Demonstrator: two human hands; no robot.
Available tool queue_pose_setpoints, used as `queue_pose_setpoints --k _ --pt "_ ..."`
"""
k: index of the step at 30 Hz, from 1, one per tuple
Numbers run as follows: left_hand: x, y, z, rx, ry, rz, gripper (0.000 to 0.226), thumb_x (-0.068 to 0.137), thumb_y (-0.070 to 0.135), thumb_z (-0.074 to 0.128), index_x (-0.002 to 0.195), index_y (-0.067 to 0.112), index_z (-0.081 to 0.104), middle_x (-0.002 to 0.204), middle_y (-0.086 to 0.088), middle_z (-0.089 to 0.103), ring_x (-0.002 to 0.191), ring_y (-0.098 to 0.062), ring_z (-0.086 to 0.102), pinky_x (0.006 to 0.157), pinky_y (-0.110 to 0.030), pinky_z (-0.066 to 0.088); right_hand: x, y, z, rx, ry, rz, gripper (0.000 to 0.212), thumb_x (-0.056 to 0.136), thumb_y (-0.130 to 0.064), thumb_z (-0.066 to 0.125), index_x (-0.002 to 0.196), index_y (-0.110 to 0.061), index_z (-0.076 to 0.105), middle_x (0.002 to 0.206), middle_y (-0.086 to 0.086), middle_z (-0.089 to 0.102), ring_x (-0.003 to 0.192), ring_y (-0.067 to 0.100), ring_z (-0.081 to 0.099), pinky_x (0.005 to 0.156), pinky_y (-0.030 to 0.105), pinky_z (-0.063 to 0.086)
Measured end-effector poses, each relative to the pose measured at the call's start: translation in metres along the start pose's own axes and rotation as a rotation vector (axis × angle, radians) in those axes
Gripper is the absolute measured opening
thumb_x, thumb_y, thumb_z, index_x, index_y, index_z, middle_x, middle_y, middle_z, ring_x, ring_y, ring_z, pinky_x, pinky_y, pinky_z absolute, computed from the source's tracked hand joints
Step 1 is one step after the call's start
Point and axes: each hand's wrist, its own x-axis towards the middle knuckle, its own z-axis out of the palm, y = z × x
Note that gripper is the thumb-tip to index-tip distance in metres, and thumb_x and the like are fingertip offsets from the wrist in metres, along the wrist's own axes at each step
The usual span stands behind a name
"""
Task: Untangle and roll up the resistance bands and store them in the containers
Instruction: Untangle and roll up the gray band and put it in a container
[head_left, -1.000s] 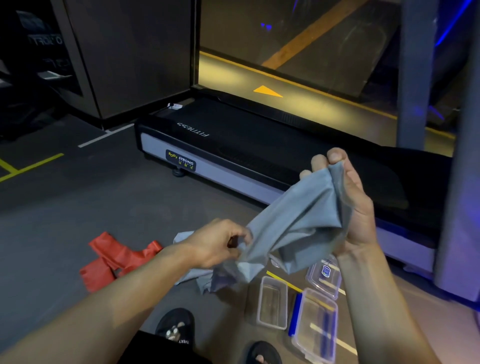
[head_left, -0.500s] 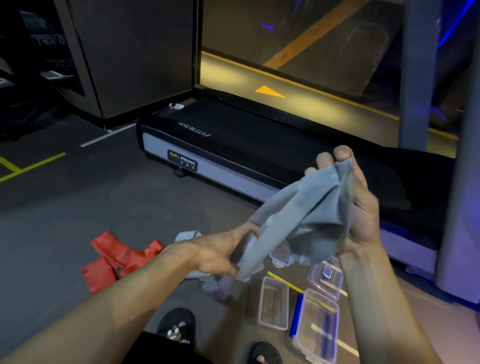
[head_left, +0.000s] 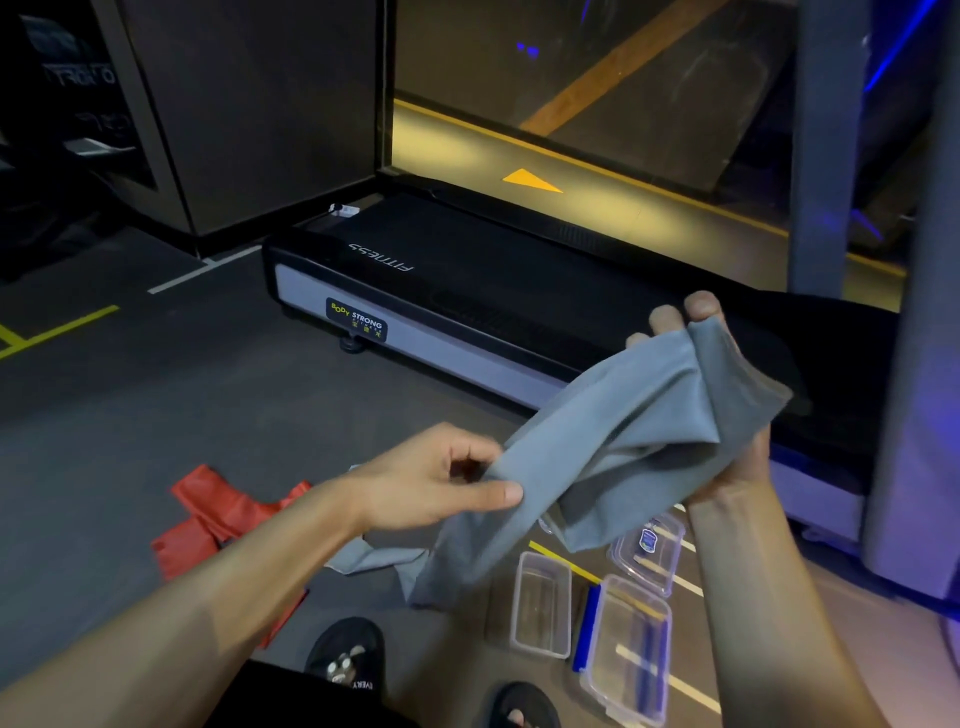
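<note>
Head view, looking down past both forearms: the grey resistance band (head_left: 639, 415) is up in the air between the two hands, well above the floor (head_left: 130, 415). The right hand (head_left: 727, 415) holds the upper end, its fingers (head_left: 701, 306) curled over the top edge with the band draped across the palm. The left hand (head_left: 431, 480) grips the band lower down, thumb and fingers closed round a bunched fold. From there the grey tail drops to the floor and lies crumpled near the feet. A red resistance band (head_left: 208, 514) sits in a loose heap on the floor to the left, partly behind the left forearm. Down by the right forearm stand the clear containers: a small open tub (head_left: 540, 603), a bigger one (head_left: 626, 649) with a blue strip along its side, and a third (head_left: 647, 553) behind them that seems to carry a lid with a blue label, though the blur makes that hard to confirm. Two black sandals (head_left: 345, 654) poke in at the bottom edge. Beyond everything runs a black treadmill (head_left: 467, 291), "BODY STRONG" on its end panel.
</note>
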Motion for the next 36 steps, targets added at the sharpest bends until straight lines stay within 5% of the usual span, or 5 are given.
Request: queue_pose_setpoints --k 6,11,23,30,36 --pt "-0.002 -0.003 -0.011 0.300 0.085 -0.026 0.037 0.094 0.045 0.068 0.078 0.012 0.063 0.069 -0.012 0.054 0.061 -0.011 0.044 0.059 -0.035 0.041 -0.004 -0.005 -0.011 -0.122 0.079 0.008 0.027 0.081 -0.030 0.083 0.088 -0.021 0.059 0.073 -0.006 0.048 0.061 0.009 0.044 0.057 0.022 0.046" --pt "-0.008 0.001 -0.023 0.572 0.148 0.022 0.039 0.090 0.054 0.070 0.077 0.018 0.061 0.062 -0.005 0.046 0.058 -0.016 0.042 0.059 -0.040 0.043 -0.008 -0.008 -0.028 -0.472 0.182 0.006 0.006 0.099 -0.016 0.057 0.096 -0.018 0.062 0.086 0.001 0.057 0.069 0.009 0.053 0.064 0.020 0.050" --pt "-0.014 0.007 -0.023 0.246 0.099 -0.002 0.018 0.098 0.039 0.065 0.109 0.026 0.063 0.089 0.001 0.074 0.073 -0.035 0.064 0.071 -0.044 0.057 -0.009 -0.008 -0.033 -0.498 0.256 -0.019 0.004 0.099 -0.018 0.057 0.098 -0.017 0.060 0.087 0.001 0.056 0.073 0.010 0.050 0.066 0.021 0.045" --pt "-0.011 0.007 -0.022 0.226 0.153 -0.046 0.027 0.096 0.028 0.069 0.112 0.033 0.048 0.068 0.004 0.066 0.056 -0.027 0.042 0.056 -0.030 0.038 -0.009 -0.009 -0.029 -0.473 0.257 -0.028 0.005 0.098 -0.018 0.055 0.096 -0.017 0.059 0.085 0.002 0.056 0.071 0.011 0.051 0.064 0.020 0.048" --pt "-0.012 0.009 -0.023 0.201 0.130 -0.111 0.024 0.092 0.035 0.073 0.113 0.033 0.060 0.085 0.010 0.078 0.060 -0.013 0.050 0.054 -0.024 0.043 -0.008 -0.009 -0.027 -0.437 0.254 -0.032 0.004 0.097 -0.016 0.054 0.098 -0.016 0.058 0.085 0.003 0.056 0.070 0.011 0.051 0.064 0.020 0.049"
